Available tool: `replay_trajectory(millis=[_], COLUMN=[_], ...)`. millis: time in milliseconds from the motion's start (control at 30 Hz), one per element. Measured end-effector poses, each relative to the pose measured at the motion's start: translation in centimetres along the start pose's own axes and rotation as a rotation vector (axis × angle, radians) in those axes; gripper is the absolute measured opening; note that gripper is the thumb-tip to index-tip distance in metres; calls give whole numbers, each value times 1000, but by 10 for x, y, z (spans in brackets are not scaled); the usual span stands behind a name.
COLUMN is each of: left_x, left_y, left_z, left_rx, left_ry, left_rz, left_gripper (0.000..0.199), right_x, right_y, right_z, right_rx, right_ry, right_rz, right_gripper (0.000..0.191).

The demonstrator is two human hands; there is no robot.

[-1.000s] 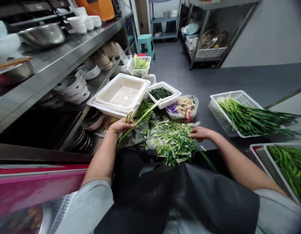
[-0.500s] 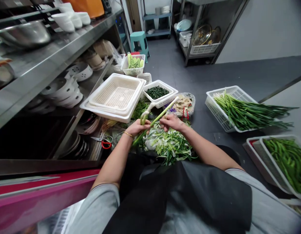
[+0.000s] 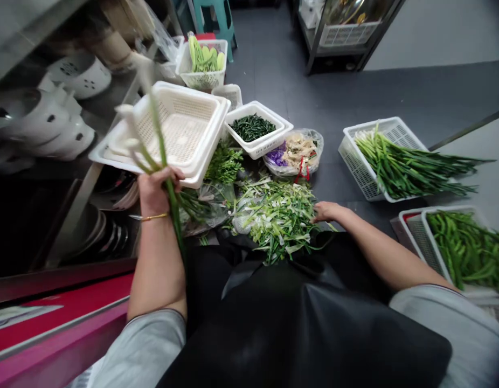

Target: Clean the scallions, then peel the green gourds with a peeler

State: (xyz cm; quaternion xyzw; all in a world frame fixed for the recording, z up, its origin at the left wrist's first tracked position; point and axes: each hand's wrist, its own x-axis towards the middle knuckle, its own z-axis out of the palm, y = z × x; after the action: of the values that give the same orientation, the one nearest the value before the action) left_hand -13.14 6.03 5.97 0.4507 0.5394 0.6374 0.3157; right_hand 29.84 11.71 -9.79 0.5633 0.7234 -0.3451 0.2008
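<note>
My left hand (image 3: 157,188) is closed round a few scallions (image 3: 160,143), held up at the left in front of a white basket (image 3: 174,134). Their white ends point upward, blurred by motion, and the green leaves hang down past my forearm. My right hand (image 3: 326,211) is at the right edge of a heap of green and white vegetable trimmings (image 3: 279,215). Its fingers are stretched out and hold nothing that I can see. More scallions (image 3: 407,161) lie in a white basket (image 3: 357,161) at the right.
Dark green chillies (image 3: 253,127) fill a small white basket beyond the heap, beside a plastic bag (image 3: 300,151). Green peppers (image 3: 468,250) are in a basket at the lower right. Metal shelving with white pots (image 3: 43,124) runs along the left. A teal stool (image 3: 216,21) stands behind.
My left hand has moved left and lifted the scallions upright. My right hand has gone away from them, to the right side of the trimmings. The view has tilted down.
</note>
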Motion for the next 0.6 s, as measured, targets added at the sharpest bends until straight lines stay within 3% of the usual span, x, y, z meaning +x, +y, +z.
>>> replay_trajectory(millis=[100,133,200,267,400,467,600], left_x=[0,-2,-10,-19,-26,-21,-12], left_y=[8,8,0,-17,-62,-80,-99], left_z=[29,39,54,56,33,21,15], left_rx=[-20,-34,-49,-44,-106,-159,-189], left_ry=[348,393,361,190,-215,-323,-395], left_rz=[329,420,487,291,-346,-483,-673], left_gripper=[7,8,27,22,14,14,15], right_x=[55,77,123,169,248,274,302], right_y=[-15,-24,-43,-65,-98,-106,-108], right_z=[-11,-17,-25,-24,10,32,61], right_rx=[-4,-2,7,13,14,18,46], right_ry=[142,180,217,203,86,15,-119], right_rz=[-45,-59,-84,-108,-113,-79,10], right_gripper=[24,29,35,34,28,33,37])
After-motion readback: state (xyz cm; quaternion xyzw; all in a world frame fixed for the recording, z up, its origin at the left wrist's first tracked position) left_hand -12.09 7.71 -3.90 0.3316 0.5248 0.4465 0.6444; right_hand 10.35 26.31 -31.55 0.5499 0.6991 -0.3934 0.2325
